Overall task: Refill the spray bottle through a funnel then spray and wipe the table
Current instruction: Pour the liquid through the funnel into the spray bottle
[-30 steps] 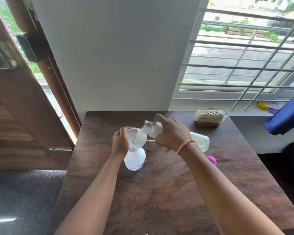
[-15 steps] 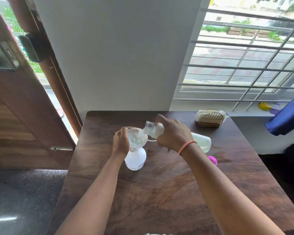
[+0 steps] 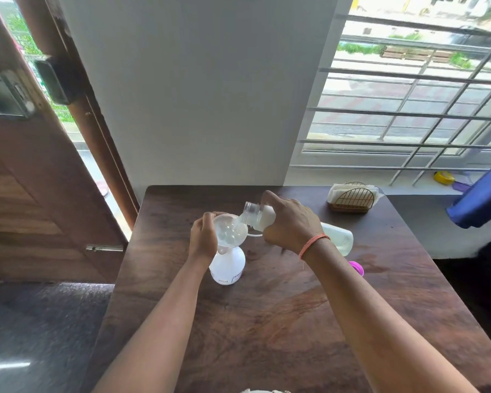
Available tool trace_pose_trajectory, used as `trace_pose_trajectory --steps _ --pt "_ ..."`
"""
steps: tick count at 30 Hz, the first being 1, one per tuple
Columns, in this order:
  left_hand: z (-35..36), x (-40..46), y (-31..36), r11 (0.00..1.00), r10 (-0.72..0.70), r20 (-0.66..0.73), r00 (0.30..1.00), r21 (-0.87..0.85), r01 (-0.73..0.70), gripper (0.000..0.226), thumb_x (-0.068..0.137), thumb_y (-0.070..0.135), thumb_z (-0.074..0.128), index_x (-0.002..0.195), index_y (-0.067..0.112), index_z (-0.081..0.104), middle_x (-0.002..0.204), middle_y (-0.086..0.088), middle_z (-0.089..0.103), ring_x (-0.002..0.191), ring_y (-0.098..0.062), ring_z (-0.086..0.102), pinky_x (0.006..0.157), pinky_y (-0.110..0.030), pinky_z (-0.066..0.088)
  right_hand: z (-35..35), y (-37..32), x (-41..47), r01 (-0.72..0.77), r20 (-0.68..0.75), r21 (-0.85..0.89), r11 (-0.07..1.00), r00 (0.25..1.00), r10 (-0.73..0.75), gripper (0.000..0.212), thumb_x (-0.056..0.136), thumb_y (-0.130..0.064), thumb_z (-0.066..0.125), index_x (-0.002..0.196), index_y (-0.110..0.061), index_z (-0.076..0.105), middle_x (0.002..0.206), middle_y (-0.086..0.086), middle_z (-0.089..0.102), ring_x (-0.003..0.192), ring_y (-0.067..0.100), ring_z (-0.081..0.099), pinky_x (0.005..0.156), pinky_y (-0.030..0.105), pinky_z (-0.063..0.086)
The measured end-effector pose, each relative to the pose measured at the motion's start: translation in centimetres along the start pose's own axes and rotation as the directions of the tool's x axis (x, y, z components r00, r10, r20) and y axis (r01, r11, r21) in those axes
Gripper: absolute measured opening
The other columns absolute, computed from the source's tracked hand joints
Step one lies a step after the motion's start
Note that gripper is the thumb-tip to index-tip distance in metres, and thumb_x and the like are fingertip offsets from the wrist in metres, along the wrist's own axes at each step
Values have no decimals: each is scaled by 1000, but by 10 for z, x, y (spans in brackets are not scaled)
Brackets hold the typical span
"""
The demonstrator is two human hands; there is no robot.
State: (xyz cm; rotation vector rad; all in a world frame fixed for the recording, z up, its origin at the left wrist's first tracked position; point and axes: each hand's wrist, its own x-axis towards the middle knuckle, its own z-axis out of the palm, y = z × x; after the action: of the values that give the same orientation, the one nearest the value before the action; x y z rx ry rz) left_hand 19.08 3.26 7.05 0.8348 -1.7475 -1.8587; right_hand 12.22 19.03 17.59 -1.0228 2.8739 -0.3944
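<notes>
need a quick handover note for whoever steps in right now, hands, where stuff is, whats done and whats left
Left hand steadies the funnel seated in the spray bottle.
Right hand tilts the refill bottle, liquid running into the funnel.
Pink cap lies on the table, right of the bottles; napkin holder at the far right corner.
Done: pouring under way.
Left: finish filling, remove funnel, fit the sprayer (not in view), spray, wipe.

L hand (image 3: 201, 239) grips clear plastic funnel (image 3: 229, 230) atop white spray bottle (image 3: 228, 266); R hand (image 3: 288, 222) tilts translucent refill bottle (image 3: 267, 218), liquid pouring into funnel. Dark wooden table (image 3: 281, 321).
</notes>
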Motion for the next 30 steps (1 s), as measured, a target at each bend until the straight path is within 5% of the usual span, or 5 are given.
trace_pose_trajectory --steps 13,17,22,30 --pt "1 -3 6 999 -54 -26 998 4 54 44 77 35 31 76 24 73 83 1 72 82 -20 64 69 -33 52 1 0 0 -43 14 86 995 999 42 41 68 -19 63 104 -30 44 81 -3 54 80 26 47 61 29 36" --pt "1 -4 9 999 -53 -18 998 -15 52 43 91 25 31 79 21 72 82 2 70 79 -16 63 63 -28 50 3 -1 1 -64 43 162 985 997 58 43 66 -20 62 102 -34 44 87 0 59 82 27 51 61 29 40" --pt "0 -1 13 998 -55 -9 998 -45 54 46 96 18 29 82 15 72 79 -2 70 75 -18 62 61 -28 48 0 -2 0 -103 79 244 964 993 86 45 63 -16 60 101 -33 44 77 -5 54 78 29 56 62 39 55" --pt "0 6 15 996 -69 -15 997 -51 68 45 95 20 30 90 6 73 84 -10 70 78 -23 63 59 -27 48 -1 -4 1 -124 100 282 952 990 99 46 61 -16 60 100 -35 44 75 -10 51 80 30 58 63 49 58"
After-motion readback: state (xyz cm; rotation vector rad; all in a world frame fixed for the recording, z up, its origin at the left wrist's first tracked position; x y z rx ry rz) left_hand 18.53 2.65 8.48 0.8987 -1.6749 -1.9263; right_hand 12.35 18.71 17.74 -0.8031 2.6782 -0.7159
